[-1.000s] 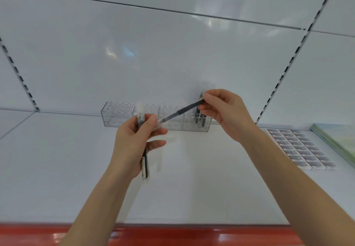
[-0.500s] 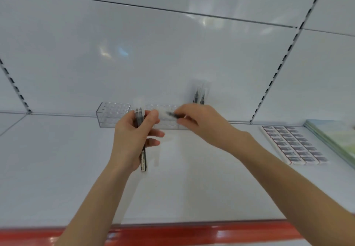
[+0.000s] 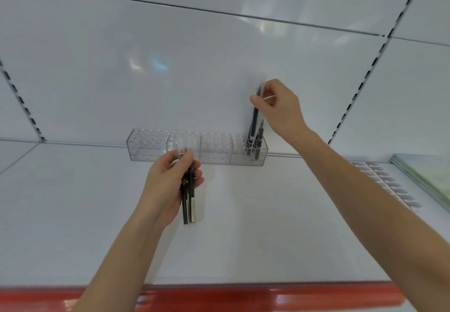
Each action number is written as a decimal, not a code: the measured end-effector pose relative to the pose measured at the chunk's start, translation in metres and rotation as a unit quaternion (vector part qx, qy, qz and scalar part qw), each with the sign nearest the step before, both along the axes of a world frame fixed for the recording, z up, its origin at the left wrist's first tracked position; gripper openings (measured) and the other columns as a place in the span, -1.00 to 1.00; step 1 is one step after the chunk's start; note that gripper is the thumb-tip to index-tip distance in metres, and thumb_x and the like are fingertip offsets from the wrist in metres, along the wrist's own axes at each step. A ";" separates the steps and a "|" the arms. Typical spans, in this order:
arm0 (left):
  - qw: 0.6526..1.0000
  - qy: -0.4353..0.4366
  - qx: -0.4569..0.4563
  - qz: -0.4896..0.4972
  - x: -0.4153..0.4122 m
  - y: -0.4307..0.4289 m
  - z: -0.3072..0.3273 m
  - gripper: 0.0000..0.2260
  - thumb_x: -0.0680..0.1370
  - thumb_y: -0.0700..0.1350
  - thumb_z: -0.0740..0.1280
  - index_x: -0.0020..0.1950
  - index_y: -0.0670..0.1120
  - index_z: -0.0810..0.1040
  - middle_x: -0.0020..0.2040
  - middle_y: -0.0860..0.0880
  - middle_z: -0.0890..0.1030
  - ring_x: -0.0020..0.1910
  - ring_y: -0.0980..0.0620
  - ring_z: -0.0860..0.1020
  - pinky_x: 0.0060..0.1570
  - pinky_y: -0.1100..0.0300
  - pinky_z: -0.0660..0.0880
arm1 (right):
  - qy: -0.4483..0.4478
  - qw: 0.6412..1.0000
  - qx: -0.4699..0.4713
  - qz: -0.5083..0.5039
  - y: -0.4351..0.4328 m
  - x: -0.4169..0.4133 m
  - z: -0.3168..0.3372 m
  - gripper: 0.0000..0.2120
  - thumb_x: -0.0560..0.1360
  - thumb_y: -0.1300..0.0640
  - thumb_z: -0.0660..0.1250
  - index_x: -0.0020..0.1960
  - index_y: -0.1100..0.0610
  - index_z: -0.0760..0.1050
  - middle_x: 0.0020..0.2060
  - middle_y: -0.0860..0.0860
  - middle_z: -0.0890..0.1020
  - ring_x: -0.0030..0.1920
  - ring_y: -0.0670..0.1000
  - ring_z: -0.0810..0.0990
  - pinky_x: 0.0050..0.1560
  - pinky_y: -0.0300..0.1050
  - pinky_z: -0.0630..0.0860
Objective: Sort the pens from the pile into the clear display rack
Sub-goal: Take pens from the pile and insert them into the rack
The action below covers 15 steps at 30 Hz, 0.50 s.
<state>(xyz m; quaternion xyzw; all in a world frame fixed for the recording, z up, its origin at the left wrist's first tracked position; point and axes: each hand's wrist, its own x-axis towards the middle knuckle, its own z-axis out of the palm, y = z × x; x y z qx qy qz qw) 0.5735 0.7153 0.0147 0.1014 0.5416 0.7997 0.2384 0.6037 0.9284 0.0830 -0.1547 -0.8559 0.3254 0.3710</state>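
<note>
Our right hand [image 3: 277, 109] pinches one pen [image 3: 254, 116] upright by its top, so its tip can drop into the clear display rack's [image 3: 146, 151] rightmost cell (a few stand there already). Our left hand [image 3: 165, 185] grips the spare pens [image 3: 188, 199] just before the rack, ready to feed.

both forearms show bare from wrist to the frame's lower edge, long and slender; the left hand [image 3: 168, 185] and the right hand [image 3: 280, 107] are bare as well.

Black pens [image 3: 188, 197], clear dimpled rack [image 3: 148, 147], white shelf [image 3: 267, 226] with red edge [image 3: 243, 296]
</note>
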 end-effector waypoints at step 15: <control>0.999 -0.022 0.042 0.006 -0.004 0.000 -0.002 -0.74 0.53 -0.31 0.27 0.21 -0.21 0.45 -0.22 -0.17 0.53 -0.33 0.03 0.62 -0.25 0.13 0.63 | -0.026 0.994 0.109 -0.020 0.014 0.009 -0.019 -0.80 0.54 0.15 0.25 0.11 0.19 0.53 -0.10 0.08 0.63 -0.04 0.06 0.56 0.06 -0.08 0.45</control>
